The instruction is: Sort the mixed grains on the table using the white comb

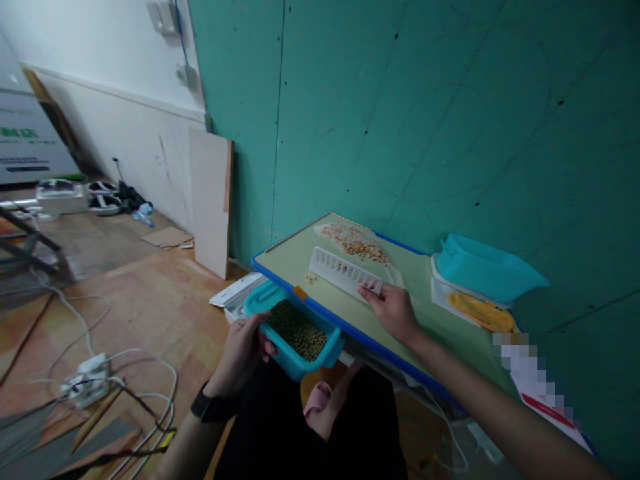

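Note:
My left hand (245,340) grips the near left rim of a turquoise plastic container (295,365) held just below the table's front edge. Inside it lie dark green beans (287,320) on the left and yellowish beans (313,341) on the right. My right hand (393,310) is closed on the right end of a long white slotted plastic strip (327,270), which is over the tabletop (290,250). A few beans show in its slots. Behind the strip spreads a pile of mixed pale grains and yellow beans (363,248). Several loose beans (311,279) lie before it.
At the table's right end stand a turquoise scoop-like bin (487,267) and a yellow cloth-like item (480,312) in a white tray. A green wall (400,133) rises behind. Cables and a power strip (90,380) lie on the floor at left; a board (210,200) leans nearby.

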A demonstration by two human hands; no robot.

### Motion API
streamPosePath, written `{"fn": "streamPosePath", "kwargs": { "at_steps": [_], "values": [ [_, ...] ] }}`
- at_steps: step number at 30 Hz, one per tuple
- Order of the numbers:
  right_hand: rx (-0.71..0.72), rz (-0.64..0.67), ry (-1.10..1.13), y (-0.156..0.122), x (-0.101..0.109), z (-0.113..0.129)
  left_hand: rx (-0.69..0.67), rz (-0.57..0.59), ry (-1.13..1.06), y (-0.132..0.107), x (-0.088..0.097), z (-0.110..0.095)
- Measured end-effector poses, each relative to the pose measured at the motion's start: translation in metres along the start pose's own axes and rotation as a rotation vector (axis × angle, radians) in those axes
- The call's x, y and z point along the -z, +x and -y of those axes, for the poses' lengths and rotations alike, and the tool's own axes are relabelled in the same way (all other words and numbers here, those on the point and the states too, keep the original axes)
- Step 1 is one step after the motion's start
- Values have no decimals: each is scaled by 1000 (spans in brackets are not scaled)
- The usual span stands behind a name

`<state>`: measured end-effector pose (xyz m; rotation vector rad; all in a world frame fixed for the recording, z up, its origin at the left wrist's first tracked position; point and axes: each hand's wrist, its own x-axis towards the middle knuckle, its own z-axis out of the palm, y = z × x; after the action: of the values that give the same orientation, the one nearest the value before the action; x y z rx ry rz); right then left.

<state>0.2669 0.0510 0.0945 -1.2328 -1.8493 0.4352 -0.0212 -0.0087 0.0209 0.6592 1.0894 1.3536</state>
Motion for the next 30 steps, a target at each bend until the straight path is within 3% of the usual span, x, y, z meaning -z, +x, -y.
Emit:
{"fn": "streamPosePath", "kwargs": {
  "at_steps": [9, 17, 20, 25, 30],
  "values": [
    [36, 62, 8, -2, -7, 1, -2, 2, 5, 1, -1, 2],
    [13, 103, 166, -26, 1, 29, -11, 24, 4, 6, 6, 5],
    [-26, 2, 154, -11, 7, 25, -12, 35, 8, 2, 5, 6],
    [-154, -350, 50, 44, 11, -16, -10, 45, 26, -6, -6, 8],
    [-281, -426, 59, 75, 0, -51, 11, 73, 78, -3, -15, 24]
  ]
}}
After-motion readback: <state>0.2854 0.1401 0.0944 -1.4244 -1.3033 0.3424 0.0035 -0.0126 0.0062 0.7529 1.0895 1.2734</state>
